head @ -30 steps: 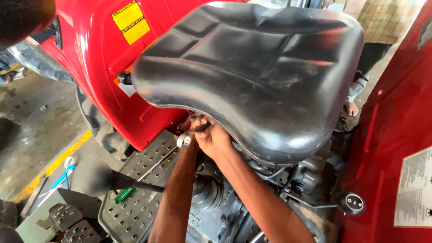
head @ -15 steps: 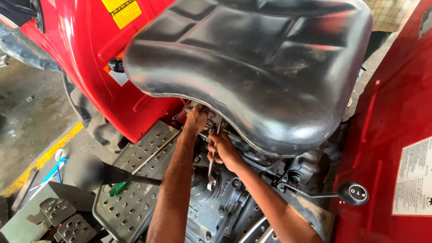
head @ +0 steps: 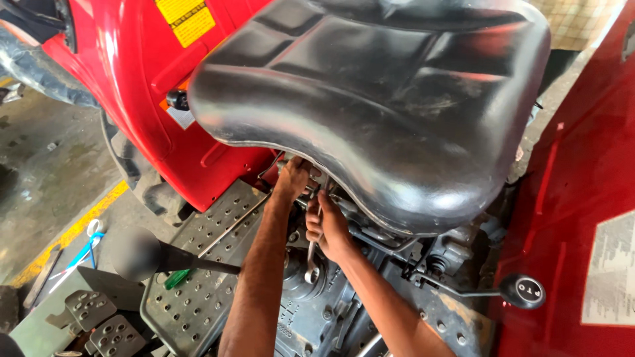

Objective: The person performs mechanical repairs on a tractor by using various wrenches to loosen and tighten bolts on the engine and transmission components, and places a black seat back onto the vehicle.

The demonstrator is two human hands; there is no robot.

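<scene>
Both my arms reach under the front edge of a large black tractor seat (head: 397, 99). My left hand (head: 294, 177) is pushed up beneath the seat rim, its fingers partly hidden against the metal there. Just below it, my right hand (head: 327, 228) grips a silver spanner (head: 312, 261) that hangs downward, its ring end over the grey transmission housing (head: 317, 311). The upper end of the spanner is hidden under the seat.
Red mudguards (head: 152, 86) flank the seat on both sides. A perforated metal footplate (head: 205, 277) lies to the left, with a black-knobbed lever (head: 142, 254) over it and pedals (head: 99, 317) below. Another black-knobbed lever (head: 522, 291) sticks out at the right. Concrete floor with a yellow line lies far left.
My right hand has dropped a little below the left and now shows the spanner hanging down. The view has shifted closer under the seat.
</scene>
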